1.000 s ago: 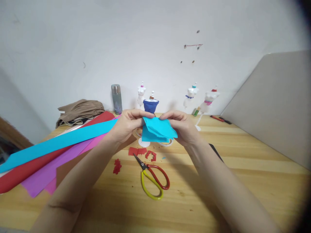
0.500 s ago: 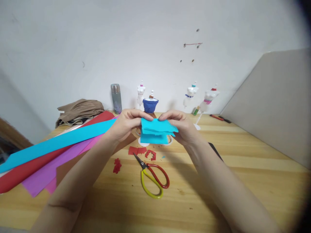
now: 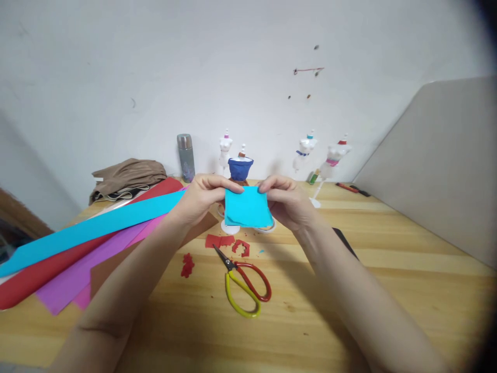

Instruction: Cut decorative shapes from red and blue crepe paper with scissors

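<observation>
A folded piece of blue crepe-like paper point(image 3: 248, 208) is held up above the table, its layers lying nearly flush in a small rectangle. My left hand point(image 3: 205, 198) pinches its upper left corner. At the upper right corner, my right hand point(image 3: 285, 199) grips it between thumb and fingers. Below lie scissors point(image 3: 230, 265) with one red and one yellow handle, blades pointing away to the left. Red paper scraps point(image 3: 220, 241) lie by the blade tip, and a small red cut-out point(image 3: 187, 265) rests left of the scissors.
Long coloured paper sheets point(image 3: 97, 228) lie on the left beside a brown cloth point(image 3: 130, 178). A flask point(image 3: 186, 158) and small white mannequins point(image 3: 225, 147) stand by the wall, one in a blue garment point(image 3: 240, 169). A dark flat object point(image 3: 344, 243) lies partly behind my right forearm.
The blue paper's fanned-out layers have come together into a flatter, neater rectangle facing me. My right hand's fingers have shifted slightly along its edge; the left hand is almost unmoved.
</observation>
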`<control>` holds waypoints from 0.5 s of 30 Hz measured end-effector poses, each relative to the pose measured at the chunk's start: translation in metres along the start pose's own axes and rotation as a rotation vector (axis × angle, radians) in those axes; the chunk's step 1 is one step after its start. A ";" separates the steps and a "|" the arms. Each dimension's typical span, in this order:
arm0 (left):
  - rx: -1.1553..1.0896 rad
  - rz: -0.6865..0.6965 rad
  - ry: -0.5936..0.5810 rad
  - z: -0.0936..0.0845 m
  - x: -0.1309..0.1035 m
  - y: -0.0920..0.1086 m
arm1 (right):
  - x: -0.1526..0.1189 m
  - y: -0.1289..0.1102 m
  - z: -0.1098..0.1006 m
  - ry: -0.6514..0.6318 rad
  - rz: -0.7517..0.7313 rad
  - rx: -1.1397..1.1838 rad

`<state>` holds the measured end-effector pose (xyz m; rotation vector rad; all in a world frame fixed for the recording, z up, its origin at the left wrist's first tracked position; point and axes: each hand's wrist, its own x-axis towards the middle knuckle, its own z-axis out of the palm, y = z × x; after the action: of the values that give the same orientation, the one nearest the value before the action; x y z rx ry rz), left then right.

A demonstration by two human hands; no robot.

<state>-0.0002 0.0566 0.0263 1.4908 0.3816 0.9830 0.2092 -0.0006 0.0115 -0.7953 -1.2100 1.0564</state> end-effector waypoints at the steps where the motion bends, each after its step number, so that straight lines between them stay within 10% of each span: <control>1: 0.009 -0.004 0.000 0.000 -0.001 -0.001 | 0.000 0.000 0.001 0.017 0.016 0.014; 15: 0.116 -0.035 0.070 0.009 -0.008 0.005 | -0.007 -0.007 0.015 0.005 0.200 -0.075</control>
<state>0.0004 0.0442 0.0297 1.5515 0.5216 1.0012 0.1957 -0.0104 0.0186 -0.9931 -1.1891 1.1749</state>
